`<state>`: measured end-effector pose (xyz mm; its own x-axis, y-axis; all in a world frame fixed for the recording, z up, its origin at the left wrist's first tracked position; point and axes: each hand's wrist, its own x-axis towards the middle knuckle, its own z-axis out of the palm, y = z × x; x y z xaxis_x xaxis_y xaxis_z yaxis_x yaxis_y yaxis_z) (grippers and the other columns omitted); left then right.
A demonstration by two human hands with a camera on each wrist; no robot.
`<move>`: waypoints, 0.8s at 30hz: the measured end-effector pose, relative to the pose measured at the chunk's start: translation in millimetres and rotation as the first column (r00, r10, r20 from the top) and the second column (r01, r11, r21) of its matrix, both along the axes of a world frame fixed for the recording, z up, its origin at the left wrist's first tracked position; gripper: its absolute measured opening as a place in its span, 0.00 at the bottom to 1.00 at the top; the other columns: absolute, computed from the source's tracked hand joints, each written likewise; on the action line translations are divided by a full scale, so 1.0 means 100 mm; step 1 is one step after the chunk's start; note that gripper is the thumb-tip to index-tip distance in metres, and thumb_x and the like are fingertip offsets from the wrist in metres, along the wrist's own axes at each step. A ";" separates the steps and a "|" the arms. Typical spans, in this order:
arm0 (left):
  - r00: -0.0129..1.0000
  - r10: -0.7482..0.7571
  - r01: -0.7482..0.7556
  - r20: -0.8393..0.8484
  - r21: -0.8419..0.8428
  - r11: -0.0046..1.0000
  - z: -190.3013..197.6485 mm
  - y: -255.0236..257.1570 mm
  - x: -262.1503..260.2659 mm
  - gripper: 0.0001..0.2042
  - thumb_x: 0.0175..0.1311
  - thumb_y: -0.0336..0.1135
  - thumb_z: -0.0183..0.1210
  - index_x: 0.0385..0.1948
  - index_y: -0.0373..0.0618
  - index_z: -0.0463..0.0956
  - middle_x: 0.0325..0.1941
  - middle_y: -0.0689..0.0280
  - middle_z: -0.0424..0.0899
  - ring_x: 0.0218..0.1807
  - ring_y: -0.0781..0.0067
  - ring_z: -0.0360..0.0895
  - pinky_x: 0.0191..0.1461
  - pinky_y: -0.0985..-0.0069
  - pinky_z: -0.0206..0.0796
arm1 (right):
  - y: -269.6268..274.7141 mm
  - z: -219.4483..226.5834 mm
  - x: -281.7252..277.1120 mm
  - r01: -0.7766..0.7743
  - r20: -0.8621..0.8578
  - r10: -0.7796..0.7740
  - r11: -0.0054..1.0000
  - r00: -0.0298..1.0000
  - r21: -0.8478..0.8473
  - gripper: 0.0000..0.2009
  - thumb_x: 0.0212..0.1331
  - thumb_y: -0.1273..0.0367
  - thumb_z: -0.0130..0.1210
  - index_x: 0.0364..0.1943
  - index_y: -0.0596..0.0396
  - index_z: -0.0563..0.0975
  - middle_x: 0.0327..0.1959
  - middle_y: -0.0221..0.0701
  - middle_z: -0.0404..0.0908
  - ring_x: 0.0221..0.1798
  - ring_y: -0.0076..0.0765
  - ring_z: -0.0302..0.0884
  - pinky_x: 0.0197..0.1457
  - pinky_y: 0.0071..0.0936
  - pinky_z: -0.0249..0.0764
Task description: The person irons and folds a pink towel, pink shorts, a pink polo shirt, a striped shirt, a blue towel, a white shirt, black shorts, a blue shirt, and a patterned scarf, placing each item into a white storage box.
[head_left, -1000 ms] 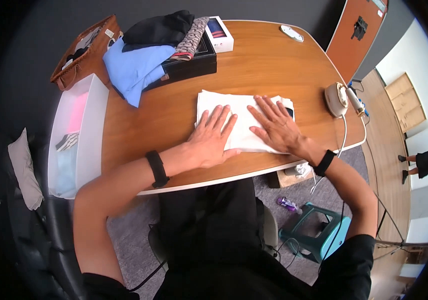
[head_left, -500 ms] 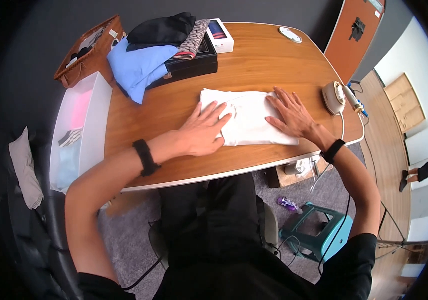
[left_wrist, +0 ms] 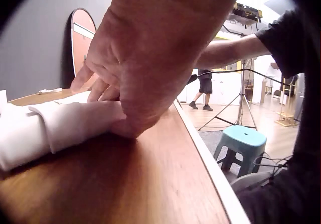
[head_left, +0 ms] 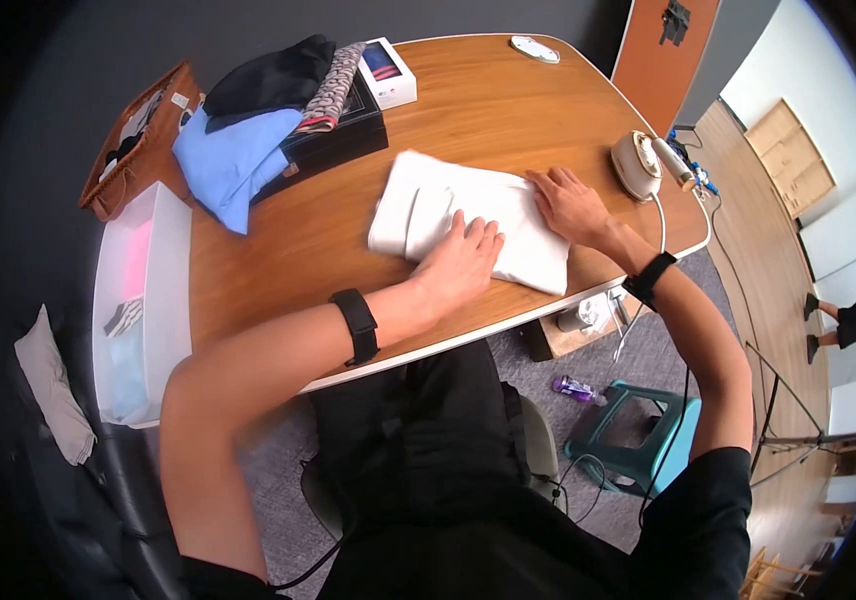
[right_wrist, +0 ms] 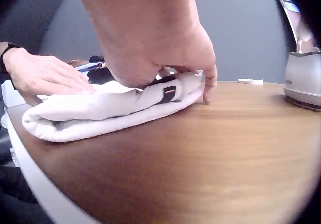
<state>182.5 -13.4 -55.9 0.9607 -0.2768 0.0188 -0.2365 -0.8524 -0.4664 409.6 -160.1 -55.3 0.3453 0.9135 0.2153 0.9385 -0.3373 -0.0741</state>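
Observation:
A folded white cloth lies at a slant near the table's front edge, a loose flap on its left half. The left hand rests on its near middle with fingers extended. At the cloth's right end, the right hand has its fingers bent over the far edge. In the right wrist view the cloth shows thick layers and a small dark label; the right hand curls its fingers round the far end, one fingertip on the table. The left wrist view shows the left hand against the cloth's near side.
An iron stands on the right of the table. Back left are a black box under clothes, a white box, a brown basket and a white bin. A teal stool stands below.
The cloth has turned clockwise, its right end nearer the front edge. The left hand has moved right onto the middle of the cloth; the right hand's fingers are now more bent at its far edge.

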 end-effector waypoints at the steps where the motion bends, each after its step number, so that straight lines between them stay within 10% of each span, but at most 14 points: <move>1: 1.000 -0.027 0.027 -0.001 0.047 0.999 -0.01 0.07 0.05 0.30 0.71 0.36 0.53 0.73 0.33 0.64 0.75 0.52 0.71 0.76 0.52 0.67 0.74 0.48 0.61 | -0.14 0.00 0.03 0.048 0.000 -0.048 0.998 0.999 -0.035 0.17 0.73 0.62 0.47 0.55 0.59 0.75 0.48 0.49 0.81 0.53 0.58 0.80 0.56 0.50 0.78; 5: 0.970 -0.207 0.209 0.128 -0.008 0.978 -0.09 0.58 0.25 0.26 0.71 0.35 0.53 0.70 0.38 0.69 0.76 0.56 0.71 0.76 0.60 0.67 0.79 0.54 0.58 | -0.68 0.01 -0.27 0.224 -0.072 -0.240 0.957 0.968 -0.183 0.16 0.71 0.61 0.48 0.45 0.63 0.73 0.38 0.56 0.84 0.38 0.66 0.84 0.45 0.60 0.79; 9: 0.976 -0.095 0.179 0.196 -0.477 0.860 -0.07 0.56 0.13 0.26 0.72 0.37 0.52 0.69 0.34 0.68 0.76 0.52 0.70 0.78 0.55 0.65 0.83 0.56 0.52 | -1.01 0.40 -0.88 0.148 -0.109 -0.185 0.947 0.977 -0.286 0.21 0.68 0.55 0.55 0.37 0.65 0.79 0.20 0.50 0.82 0.25 0.62 0.82 0.36 0.55 0.79; 14: 0.993 0.048 -0.109 -0.110 -0.660 0.743 -0.01 0.10 -0.05 0.43 0.76 0.59 0.48 0.75 0.24 0.53 0.84 0.39 0.43 0.86 0.43 0.41 0.87 0.57 0.40 | -0.81 0.53 -0.93 0.126 -0.078 -0.129 0.991 0.989 -0.042 0.21 0.66 0.52 0.59 0.37 0.60 0.81 0.41 0.47 0.86 0.41 0.55 0.85 0.41 0.48 0.80; 16: 0.996 0.049 -0.082 -0.069 -0.637 0.766 -0.09 0.03 -0.08 0.44 0.76 0.61 0.48 0.75 0.24 0.51 0.84 0.38 0.42 0.86 0.41 0.40 0.87 0.56 0.37 | -0.72 0.40 -0.85 0.010 -0.082 -0.012 1.000 0.997 -0.023 0.25 0.69 0.50 0.56 0.53 0.60 0.80 0.66 0.49 0.75 0.66 0.54 0.74 0.62 0.46 0.75; 20: 0.996 0.059 -0.088 -0.069 -0.588 0.804 -0.13 0.02 -0.05 0.47 0.75 0.66 0.45 0.76 0.23 0.51 0.83 0.36 0.44 0.86 0.40 0.38 0.87 0.54 0.33 | -0.74 0.01 -0.99 -0.091 0.030 0.094 0.992 0.995 -0.092 0.36 0.74 0.46 0.47 0.75 0.58 0.64 0.79 0.52 0.58 0.83 0.59 0.50 0.81 0.61 0.52; 24: 0.998 0.048 -0.061 -0.038 -0.591 0.804 -0.12 0.03 -0.04 0.47 0.75 0.66 0.44 0.75 0.23 0.53 0.83 0.37 0.48 0.86 0.43 0.40 0.87 0.55 0.34 | -0.77 -0.04 -1.02 -0.080 0.067 0.086 0.994 0.994 -0.077 0.35 0.74 0.47 0.46 0.75 0.57 0.64 0.79 0.52 0.57 0.83 0.58 0.51 0.81 0.60 0.53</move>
<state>178.6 -10.2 -68.1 0.9760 -0.1654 0.1419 -0.1849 -0.9731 0.1375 307.9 -236.9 -59.3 0.2540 0.9526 0.1673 0.9654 -0.2602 0.0153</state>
